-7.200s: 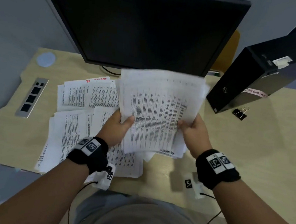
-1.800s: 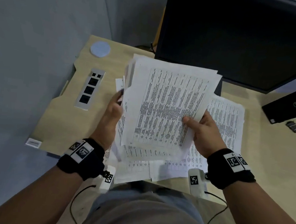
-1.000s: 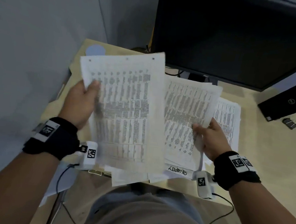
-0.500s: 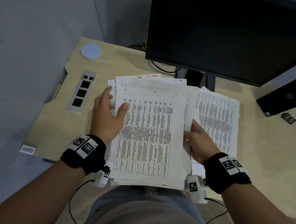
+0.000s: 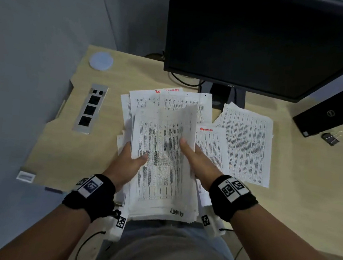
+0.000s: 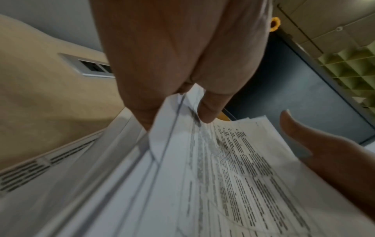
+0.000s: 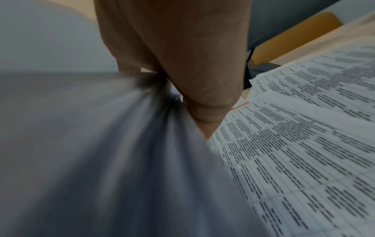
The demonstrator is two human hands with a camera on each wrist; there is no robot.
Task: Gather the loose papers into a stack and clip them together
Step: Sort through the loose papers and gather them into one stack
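A thick stack of printed papers is tilted up off the wooden desk, its near edge over my lap and its top edge blurred. My left hand grips the stack's left edge with the thumb on top; in the left wrist view the left hand pinches the sheets. My right hand holds the right edge, its thumb lying on the top page and its fingers hidden beneath. Loose papers lie to the right, and more papers lie behind the stack. A black binder clip lies at the far right.
A dark monitor on its stand rises behind the papers. A black computer case lies at the right beside the clip. A metal socket panel and a white round disc sit on the desk's left part.
The stack that lay flat under my hands is now lifted and tilted. My left hand went from resting flat on the papers to gripping the left edge; the right thumb now lies on top.
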